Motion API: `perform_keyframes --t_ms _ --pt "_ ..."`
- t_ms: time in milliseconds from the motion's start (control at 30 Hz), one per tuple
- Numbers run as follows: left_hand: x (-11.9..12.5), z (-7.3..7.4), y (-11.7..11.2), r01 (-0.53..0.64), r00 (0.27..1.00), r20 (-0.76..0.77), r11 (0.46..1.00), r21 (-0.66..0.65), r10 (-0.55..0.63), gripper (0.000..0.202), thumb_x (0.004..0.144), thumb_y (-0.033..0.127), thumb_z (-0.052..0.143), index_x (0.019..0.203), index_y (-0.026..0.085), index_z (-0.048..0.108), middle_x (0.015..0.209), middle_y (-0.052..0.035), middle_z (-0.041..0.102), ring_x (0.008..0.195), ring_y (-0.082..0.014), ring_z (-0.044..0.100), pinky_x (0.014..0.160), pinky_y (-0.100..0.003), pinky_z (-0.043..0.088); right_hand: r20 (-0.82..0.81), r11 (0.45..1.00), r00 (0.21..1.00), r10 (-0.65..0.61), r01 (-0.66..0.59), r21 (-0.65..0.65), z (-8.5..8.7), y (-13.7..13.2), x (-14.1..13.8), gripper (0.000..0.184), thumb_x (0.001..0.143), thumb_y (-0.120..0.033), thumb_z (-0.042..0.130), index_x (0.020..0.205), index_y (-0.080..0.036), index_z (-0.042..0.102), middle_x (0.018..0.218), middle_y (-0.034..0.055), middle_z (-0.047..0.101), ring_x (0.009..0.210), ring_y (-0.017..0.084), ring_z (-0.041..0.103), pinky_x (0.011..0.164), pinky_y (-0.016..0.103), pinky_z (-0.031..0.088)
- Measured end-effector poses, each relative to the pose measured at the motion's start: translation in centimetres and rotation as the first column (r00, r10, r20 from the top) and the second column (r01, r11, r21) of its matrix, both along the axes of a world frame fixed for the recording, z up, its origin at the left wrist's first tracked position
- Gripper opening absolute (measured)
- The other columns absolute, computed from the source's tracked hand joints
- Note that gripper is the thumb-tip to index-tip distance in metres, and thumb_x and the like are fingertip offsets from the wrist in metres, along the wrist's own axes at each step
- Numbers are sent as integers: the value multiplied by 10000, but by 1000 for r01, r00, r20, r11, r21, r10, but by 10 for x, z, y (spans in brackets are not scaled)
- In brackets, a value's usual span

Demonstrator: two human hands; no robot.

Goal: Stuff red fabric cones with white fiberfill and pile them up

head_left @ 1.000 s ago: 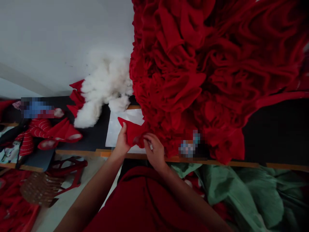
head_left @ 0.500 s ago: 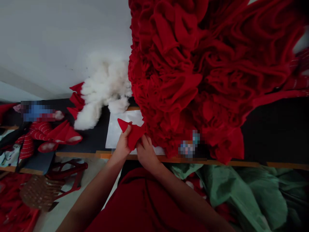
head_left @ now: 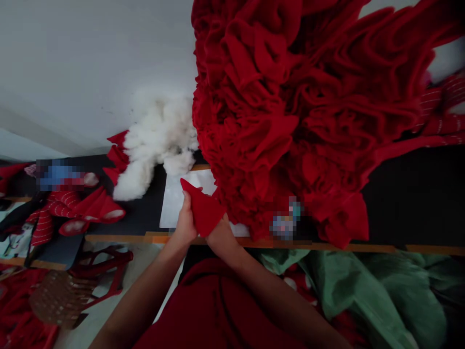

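A small red cone-shaped fabric piece (head_left: 203, 208) is held between both hands just above the table's near edge. My left hand (head_left: 185, 224) grips its left side with the thumb up along the fabric. My right hand (head_left: 220, 235) closes on its lower right side, the fingers partly hidden under the cloth. Directly to the right rises a huge pile of red fabric pieces (head_left: 301, 111), touching the held piece. Under the hands lies a white sheet (head_left: 174, 201).
White stuffing (head_left: 156, 140) is heaped at the back left of the dark table (head_left: 414, 194). Finished red striped pieces (head_left: 72, 208) lie at the left. Green cloth (head_left: 363, 295) hangs below the wooden table edge at right. A red chair (head_left: 105, 271) stands on the floor at left.
Both hands drew the red piece out of the pile toward me; the right hand moved from on top of it to underneath, and the piece now stands clear as a cone.
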State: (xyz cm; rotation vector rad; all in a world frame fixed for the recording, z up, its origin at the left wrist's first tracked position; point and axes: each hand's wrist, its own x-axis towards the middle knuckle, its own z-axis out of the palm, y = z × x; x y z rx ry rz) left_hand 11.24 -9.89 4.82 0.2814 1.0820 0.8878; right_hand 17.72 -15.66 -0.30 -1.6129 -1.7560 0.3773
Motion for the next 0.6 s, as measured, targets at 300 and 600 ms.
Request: perform_keyframes --t_ms 300,600 --pt "-3 -1 4 -57 998 22 997 51 56 359 759 471 532 978 187 559 827 -31 660 827 -171 628 843 -327 478 -24 994 999 27 -24 102 7 -11 5 401 803 -84 367 1171 -124 519 1236 140 480 1133 249 408 920 405 403" --pt "-1 -3 2 -94 995 -24 994 55 95 313 754 411 567 964 179 565 841 -38 668 837 -174 631 826 -315 487 211 994 977 40 -17 -111 7 -9 6 377 778 -90 415 1113 -132 583 1043 171 572 945 289 459 774 446 426"
